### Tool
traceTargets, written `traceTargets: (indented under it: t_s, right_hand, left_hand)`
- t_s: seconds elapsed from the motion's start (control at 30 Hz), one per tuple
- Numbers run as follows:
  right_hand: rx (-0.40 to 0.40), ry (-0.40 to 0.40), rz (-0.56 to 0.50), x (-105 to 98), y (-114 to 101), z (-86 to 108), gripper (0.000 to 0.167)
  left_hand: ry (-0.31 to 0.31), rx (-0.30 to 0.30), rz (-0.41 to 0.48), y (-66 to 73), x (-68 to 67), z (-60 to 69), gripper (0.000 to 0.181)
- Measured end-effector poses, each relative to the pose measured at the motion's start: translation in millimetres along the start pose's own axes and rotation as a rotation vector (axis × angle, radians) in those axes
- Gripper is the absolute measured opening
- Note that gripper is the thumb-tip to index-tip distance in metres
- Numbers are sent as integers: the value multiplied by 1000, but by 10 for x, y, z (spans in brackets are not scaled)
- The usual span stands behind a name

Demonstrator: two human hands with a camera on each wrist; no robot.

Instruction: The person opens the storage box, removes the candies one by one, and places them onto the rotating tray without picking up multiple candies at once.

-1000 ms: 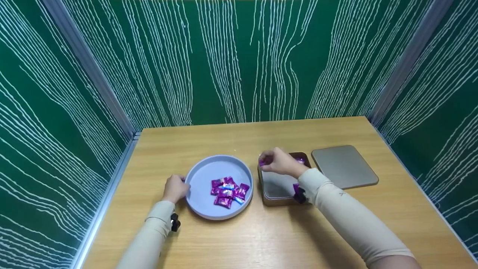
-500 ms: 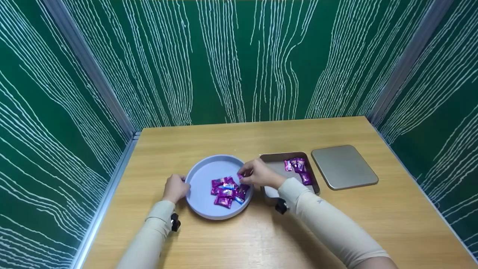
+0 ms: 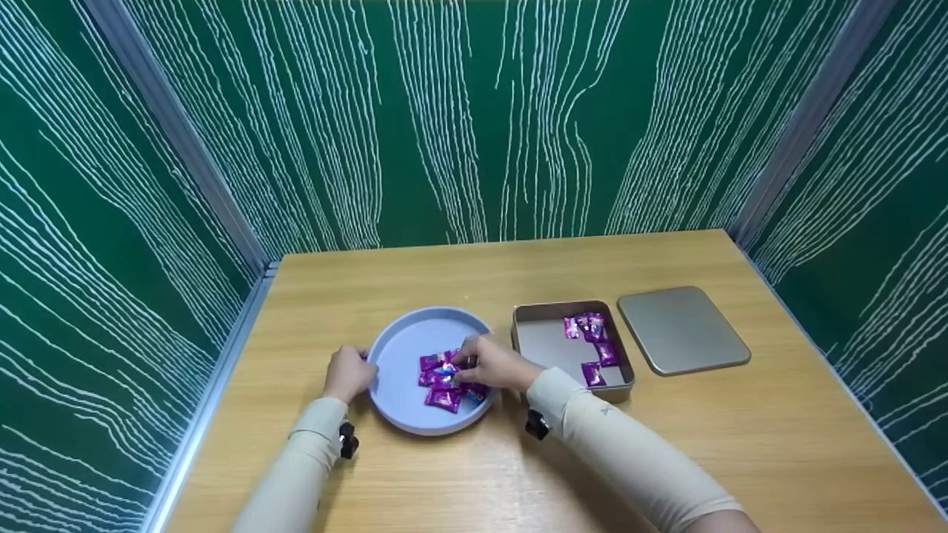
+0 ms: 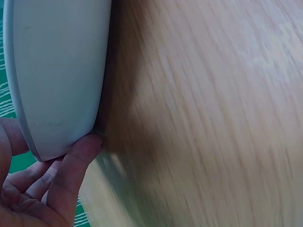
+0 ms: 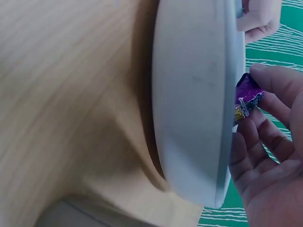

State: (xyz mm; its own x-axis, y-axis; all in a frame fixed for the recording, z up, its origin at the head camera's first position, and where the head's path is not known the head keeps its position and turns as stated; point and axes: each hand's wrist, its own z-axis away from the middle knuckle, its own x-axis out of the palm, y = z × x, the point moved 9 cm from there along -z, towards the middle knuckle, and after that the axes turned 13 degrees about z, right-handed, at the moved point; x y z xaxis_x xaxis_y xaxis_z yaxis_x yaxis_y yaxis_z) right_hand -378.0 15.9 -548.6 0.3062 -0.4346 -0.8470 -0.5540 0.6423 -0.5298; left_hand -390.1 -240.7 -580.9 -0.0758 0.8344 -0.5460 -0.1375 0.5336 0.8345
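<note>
My left hand (image 3: 346, 374) grips the left rim of a round pale blue-grey plate (image 3: 396, 352). In the left wrist view its fingertips press the outer wall, low near the table. Over the plate, my right hand (image 3: 495, 364) pinches a purple-wrapped candy (image 5: 247, 94) between thumb and fingers, plain in the right wrist view. Below that hand lies a pile of wrapped candies (image 3: 442, 400), mostly purple with some blue; the hand hides part of it. A square metal tin (image 3: 544, 352) stands to the right, with several purple candies (image 3: 592, 374) along its right side.
The tin's flat metal lid (image 3: 685, 333) lies on the wooden table (image 3: 474, 481) to the right of the tin. Green walls (image 3: 489, 126) with white streaky lines enclose the table at the back and both sides.
My right hand has moved left from over the tin to the candy pile in the plate, carrying a candy. The tin's candies have come into view. My left hand has stayed at the rim.
</note>
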Motion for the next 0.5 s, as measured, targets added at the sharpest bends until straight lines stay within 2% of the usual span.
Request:
traceTargets:
  t_s: [0.17, 0.33, 0.5]
  right_hand:
    - [29, -4, 41, 73, 15, -17, 28]
    - [77, -18, 34, 117, 40, -14, 30]
    - [54, -7, 39, 116, 24, -29, 31]
  left_hand:
    - [-5, -25, 3, -7, 5, 3, 26]
    - [-12, -43, -4, -10, 2, 3, 25]
    - [-9, -37, -5, -5, -6, 14, 31]
